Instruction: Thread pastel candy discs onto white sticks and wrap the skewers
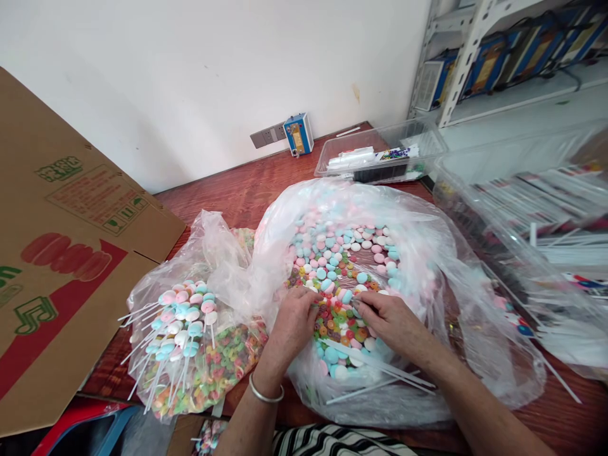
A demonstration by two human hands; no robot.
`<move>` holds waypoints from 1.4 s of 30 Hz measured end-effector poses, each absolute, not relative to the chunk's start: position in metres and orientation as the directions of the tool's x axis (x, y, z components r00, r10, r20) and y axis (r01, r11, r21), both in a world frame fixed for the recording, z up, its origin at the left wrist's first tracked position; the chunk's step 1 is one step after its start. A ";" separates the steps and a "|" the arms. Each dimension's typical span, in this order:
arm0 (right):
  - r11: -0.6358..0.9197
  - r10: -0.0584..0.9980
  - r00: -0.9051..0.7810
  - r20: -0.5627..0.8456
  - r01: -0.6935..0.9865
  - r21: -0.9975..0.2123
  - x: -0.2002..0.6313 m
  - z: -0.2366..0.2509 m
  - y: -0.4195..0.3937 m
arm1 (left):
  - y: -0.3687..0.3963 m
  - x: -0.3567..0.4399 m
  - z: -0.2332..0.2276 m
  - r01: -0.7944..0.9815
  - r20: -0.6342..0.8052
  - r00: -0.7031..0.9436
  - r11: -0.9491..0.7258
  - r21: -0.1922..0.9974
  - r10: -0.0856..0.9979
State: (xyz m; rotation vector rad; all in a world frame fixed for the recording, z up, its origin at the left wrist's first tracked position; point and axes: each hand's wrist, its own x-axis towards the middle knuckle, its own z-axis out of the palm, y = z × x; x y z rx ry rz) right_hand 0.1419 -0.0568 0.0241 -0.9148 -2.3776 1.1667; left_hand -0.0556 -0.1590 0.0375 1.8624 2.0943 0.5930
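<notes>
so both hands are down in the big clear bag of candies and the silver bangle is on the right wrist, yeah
Not quite. The head view shows the silver bangle on the left wrist, not the right. The rest holds: the left hand and right hand are both down in the big clear bag among the candies.

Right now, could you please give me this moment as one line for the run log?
left hand: in open candy bag, fingers on ring candies | right hand: same pile, fingertips pinched | white sticks: under right wrist | finished lollipops: left bag
</notes>
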 end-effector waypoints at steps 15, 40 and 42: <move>0.452 0.651 -0.759 -0.010 0.399 -0.798 0.141 0.028 -0.059 | -0.148 -0.059 0.032 -0.210 -0.233 -0.468 0.149 0.966 0.853; 0.486 0.608 -0.793 0.035 0.336 -0.807 0.134 0.024 -0.069 | -0.148 -0.039 0.036 -0.483 -0.382 -0.358 0.181 0.857 0.852; 0.476 0.601 -0.799 0.032 0.325 -0.817 0.132 0.023 -0.072 | -0.148 -0.037 0.036 -0.478 -0.385 -0.360 0.186 0.858 0.850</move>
